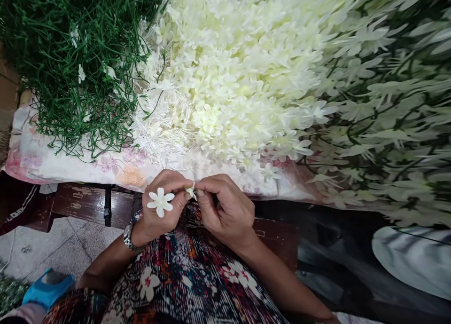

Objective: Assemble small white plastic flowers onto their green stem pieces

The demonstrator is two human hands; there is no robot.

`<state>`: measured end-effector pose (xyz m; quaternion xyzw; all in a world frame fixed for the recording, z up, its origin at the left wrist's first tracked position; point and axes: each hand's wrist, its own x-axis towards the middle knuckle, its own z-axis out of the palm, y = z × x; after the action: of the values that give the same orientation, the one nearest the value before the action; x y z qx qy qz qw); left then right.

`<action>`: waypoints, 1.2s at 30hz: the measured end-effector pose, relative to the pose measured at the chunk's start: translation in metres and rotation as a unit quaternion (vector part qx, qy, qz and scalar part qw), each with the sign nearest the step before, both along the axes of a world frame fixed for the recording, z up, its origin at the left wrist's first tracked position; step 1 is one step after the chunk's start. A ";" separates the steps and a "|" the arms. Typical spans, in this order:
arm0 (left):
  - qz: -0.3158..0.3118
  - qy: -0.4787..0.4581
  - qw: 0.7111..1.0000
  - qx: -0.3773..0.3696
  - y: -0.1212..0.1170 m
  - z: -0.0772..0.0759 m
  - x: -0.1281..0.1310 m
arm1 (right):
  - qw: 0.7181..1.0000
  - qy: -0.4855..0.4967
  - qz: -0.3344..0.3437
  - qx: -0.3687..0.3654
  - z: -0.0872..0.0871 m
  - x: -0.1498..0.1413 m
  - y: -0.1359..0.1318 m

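My left hand [164,204], with a watch at its wrist, is closed in a pinch. An open white artificial flower [161,202] shows against the back of its fingers. Between both hands' fingertips sits a small white blossom [191,191], partly covered by the thumbs. My right hand [225,209] pinches the other side of this blossom, its thumb and forefinger pressed together. Just beyond my hands lie a heap of white petal pieces [246,79], a small pile of thin white stamens [162,122] and a tangle of green plastic stems [88,70].
Finished-looking white flowers on green stems [394,103] spread over the right side. A floral cloth [130,173] covers the work surface edge. Below are a dark wooden bench [82,204], a blue plastic object [49,286] on the floor and a pale round object [412,263] at right.
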<state>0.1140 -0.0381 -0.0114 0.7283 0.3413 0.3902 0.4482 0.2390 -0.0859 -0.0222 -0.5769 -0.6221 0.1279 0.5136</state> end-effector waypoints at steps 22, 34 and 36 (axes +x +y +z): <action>-0.004 -0.005 1.000 -0.018 0.000 -0.005 0.002 | 1.000 -0.001 0.022 0.018 -0.004 0.001 -0.003; -0.004 -0.043 0.998 -0.048 0.000 -0.005 0.002 | 0.997 0.050 0.054 -0.029 0.001 0.004 -0.003; 0.001 -0.057 0.996 -0.074 0.000 -0.005 0.002 | 0.994 0.070 0.076 -0.040 0.002 0.005 -0.003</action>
<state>0.1156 -0.0382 -0.0167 0.6694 0.3438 0.4053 0.5190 0.2441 -0.0893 -0.0205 -0.5379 -0.6211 0.2315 0.5209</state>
